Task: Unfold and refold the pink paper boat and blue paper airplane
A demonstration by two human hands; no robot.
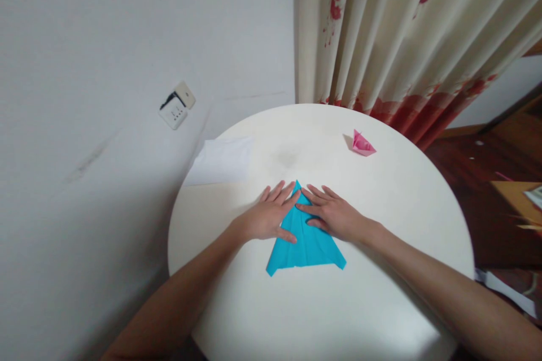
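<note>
White sheet lies far left, untouched. Your left hand and right hand, flat with fingers spread, press the blue paper (pointed, two flaps folded) mid-table; further folds remain. Pink boat sits finished, far right.

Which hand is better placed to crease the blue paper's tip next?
Probably left. The left hand lies flat with its fingertips right at the tip of the blue paper. The right hand also rests on the sheet, but its fingers lie a little below the tip, pinning the right flap.
</note>
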